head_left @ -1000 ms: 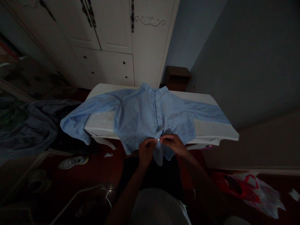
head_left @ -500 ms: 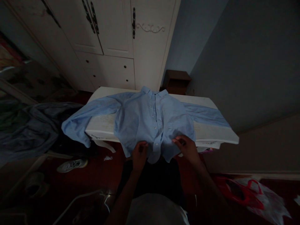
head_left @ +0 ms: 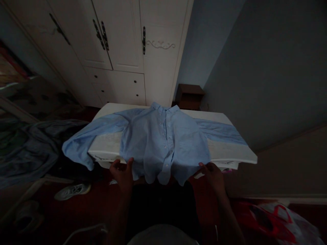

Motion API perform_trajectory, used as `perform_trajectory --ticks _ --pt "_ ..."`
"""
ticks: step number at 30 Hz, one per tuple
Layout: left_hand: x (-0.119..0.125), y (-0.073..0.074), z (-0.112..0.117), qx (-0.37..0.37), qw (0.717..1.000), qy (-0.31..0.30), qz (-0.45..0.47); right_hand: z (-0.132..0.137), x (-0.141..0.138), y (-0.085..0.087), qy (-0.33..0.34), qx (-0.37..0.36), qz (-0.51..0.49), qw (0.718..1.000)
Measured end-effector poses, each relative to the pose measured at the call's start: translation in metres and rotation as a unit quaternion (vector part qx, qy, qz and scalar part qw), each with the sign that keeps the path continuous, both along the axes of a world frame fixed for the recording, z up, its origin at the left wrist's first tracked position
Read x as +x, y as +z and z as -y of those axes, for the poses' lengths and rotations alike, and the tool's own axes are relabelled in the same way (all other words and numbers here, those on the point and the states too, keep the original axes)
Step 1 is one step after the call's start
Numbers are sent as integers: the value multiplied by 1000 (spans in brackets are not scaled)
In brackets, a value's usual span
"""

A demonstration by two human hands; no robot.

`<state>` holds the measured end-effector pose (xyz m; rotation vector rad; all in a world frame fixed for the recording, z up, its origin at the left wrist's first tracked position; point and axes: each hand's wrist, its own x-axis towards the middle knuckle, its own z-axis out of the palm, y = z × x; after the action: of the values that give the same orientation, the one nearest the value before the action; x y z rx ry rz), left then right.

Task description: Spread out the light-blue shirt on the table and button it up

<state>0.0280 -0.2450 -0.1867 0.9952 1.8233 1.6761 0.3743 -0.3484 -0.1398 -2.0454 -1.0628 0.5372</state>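
A light blue button-up shirt (head_left: 158, 143) lies front side up, its collar at the far side and its sleeves spread left and right. It rests on a narrow white table (head_left: 230, 149), and its lower hem hangs over the near edge. My left hand (head_left: 123, 174) is at the shirt's lower left side, thumb and fingers apart, the thumb close to the cloth. At the lower right side, my right hand (head_left: 213, 175) has its fingertips together on the edge of the shirt. The left sleeve droops past the table's end.
Behind the table stands a white wardrobe (head_left: 122, 85) with a small brown cabinet (head_left: 190, 95) beside it. Dark clothes (head_left: 38, 149) are piled at the left. A shoe (head_left: 73, 191) and a red plastic bag (head_left: 270, 221) lie on the floor.
My hands have moved apart, from the lower front of the shirt out to its two lower sides. The hem lies spread wider. The view has tilted up slightly.
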Motion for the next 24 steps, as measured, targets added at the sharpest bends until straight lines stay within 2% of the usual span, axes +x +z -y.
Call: perform_trajectory --ticks 2,5,7,9,12,17,21,24 --pt "-8 2 1 -33 998 -47 30 -1 2 -1 8 15 -22 1000" --pt "-21 7 0 -78 990 -117 -9 1 8 1 14 33 -74 997" --pt "-31 8 -4 -70 990 -115 -39 4 15 5 18 44 -117 992" --pt "-43 6 -8 -47 994 -85 -52 8 23 9 7 55 -153 987" --pt "-64 0 -15 -38 995 -62 -63 13 37 11 -23 53 -168 984" --pt "-83 -5 -22 -25 990 -50 -128 11 54 1 6 26 -108 994" --pt "-81 -4 -23 -14 985 -53 -164 8 57 -8 31 20 -46 998" --pt "-74 2 -21 -6 982 -36 -185 11 58 -2 28 26 42 998"
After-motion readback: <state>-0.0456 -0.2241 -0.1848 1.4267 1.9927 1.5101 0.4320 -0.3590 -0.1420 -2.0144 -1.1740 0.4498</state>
